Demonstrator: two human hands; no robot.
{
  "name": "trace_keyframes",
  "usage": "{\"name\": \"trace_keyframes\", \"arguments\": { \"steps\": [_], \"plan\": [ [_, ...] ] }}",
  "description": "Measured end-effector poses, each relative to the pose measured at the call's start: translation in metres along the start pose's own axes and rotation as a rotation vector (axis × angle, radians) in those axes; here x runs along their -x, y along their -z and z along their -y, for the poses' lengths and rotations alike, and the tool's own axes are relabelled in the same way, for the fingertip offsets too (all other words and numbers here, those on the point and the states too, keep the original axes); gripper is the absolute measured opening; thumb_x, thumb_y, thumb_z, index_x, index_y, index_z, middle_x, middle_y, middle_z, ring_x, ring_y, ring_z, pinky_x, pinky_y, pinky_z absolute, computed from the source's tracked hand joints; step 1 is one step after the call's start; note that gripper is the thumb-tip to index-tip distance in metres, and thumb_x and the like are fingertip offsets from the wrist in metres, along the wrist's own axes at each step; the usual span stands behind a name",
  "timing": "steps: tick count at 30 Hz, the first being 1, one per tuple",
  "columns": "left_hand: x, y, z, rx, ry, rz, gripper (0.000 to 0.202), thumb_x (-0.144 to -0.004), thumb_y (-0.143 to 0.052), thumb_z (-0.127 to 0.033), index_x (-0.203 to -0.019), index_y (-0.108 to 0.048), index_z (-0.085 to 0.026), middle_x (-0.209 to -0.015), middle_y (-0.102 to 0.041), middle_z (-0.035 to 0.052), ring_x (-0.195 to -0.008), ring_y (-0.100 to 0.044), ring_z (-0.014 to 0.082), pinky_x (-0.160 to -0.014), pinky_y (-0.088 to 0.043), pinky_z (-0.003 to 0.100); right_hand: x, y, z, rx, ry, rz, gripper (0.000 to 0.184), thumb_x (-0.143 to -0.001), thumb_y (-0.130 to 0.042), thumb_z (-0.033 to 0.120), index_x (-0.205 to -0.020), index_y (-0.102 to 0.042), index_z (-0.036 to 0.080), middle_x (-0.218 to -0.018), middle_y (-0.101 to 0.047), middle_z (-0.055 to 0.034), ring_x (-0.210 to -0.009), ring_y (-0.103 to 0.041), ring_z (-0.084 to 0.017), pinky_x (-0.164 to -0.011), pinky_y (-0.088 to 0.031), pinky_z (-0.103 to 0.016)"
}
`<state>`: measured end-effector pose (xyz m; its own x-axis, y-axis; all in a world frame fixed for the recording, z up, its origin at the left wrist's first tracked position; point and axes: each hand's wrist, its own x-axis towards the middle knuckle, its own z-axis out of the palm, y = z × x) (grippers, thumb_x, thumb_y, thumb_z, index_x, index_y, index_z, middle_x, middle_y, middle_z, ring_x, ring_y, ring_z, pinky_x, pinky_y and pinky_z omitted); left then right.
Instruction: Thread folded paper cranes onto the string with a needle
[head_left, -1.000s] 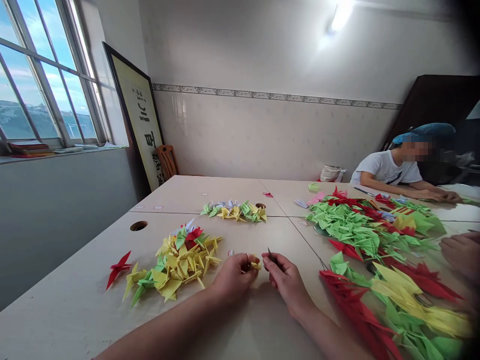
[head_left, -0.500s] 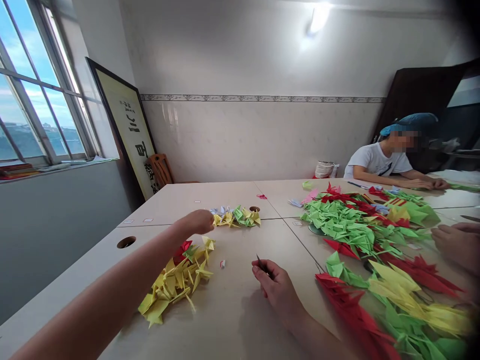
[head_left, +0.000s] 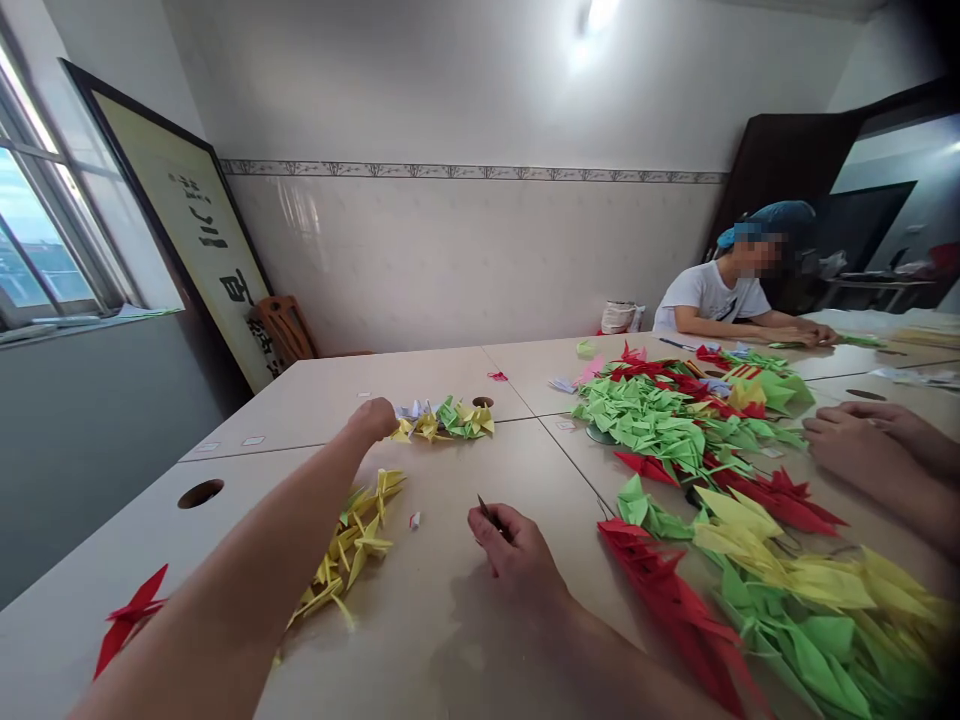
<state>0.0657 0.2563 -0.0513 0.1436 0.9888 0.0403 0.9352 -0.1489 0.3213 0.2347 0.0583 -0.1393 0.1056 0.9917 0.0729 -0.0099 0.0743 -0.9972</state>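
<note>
The right hand's [head_left: 514,550] fingers [head_left: 484,530] pinch a slim dark spike [head_left: 481,502], while the curled left hand [head_left: 373,420], its hold unclear, sits beside paper cranes [head_left: 446,420], light, crushable things best taken by the body.

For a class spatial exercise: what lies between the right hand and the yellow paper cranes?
The head view shows a small paper scrap on the table between the right hand and the yellow paper cranes.

Left hand [head_left: 373,420] just beside a row of paper cranes [head_left: 442,422] — right hand [head_left: 511,540] pinching a thin dark tool [head_left: 485,511].
</note>
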Motion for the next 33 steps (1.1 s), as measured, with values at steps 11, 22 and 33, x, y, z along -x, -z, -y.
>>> {"name": "trace_keyframes", "arguments": {
  "steps": [11,22,33],
  "plan": [
    [0.164,-0.055,-0.02,1.405,0.029,0.129,0.02,-0.079,-0.051,-0.038,-0.081,-0.044,-0.019,-0.082,-0.063,0.0014,-0.082,-0.064,0.0135,-0.064,-0.048,0.02,0.007,-0.001,-0.003,-0.045,0.119,-0.015,0.039,-0.079,-0.048,0.048,-0.095,-0.059,0.014,-0.068,-0.052,0.0002,-0.046,-0.038,-0.007,-0.042,-0.031,-0.019],
    [0.172,-0.078,-0.019,1.847,0.148,0.369,0.014,-0.078,-0.059,-0.022,-0.078,-0.046,-0.017,-0.074,-0.066,0.0051,-0.069,-0.065,0.0129,-0.064,-0.051,0.02,0.021,-0.008,0.001,0.164,0.192,0.073,0.034,-0.084,-0.043,0.045,-0.083,-0.061,0.015,-0.065,-0.05,0.0003,-0.05,-0.039,-0.009,-0.042,-0.029,-0.019],
    [0.171,-0.082,-0.018,1.825,0.1,0.39,0.022,-0.072,-0.066,-0.026,-0.078,-0.046,-0.017,-0.071,-0.066,0.0033,-0.067,-0.065,0.0137,-0.063,-0.051,0.021,0.017,-0.007,-0.002,0.197,0.19,0.069,0.037,-0.082,-0.045,0.048,-0.073,-0.06,0.016,-0.061,-0.049,0.0002,-0.05,-0.041,-0.01,-0.041,-0.028,-0.019]
  ]
}}
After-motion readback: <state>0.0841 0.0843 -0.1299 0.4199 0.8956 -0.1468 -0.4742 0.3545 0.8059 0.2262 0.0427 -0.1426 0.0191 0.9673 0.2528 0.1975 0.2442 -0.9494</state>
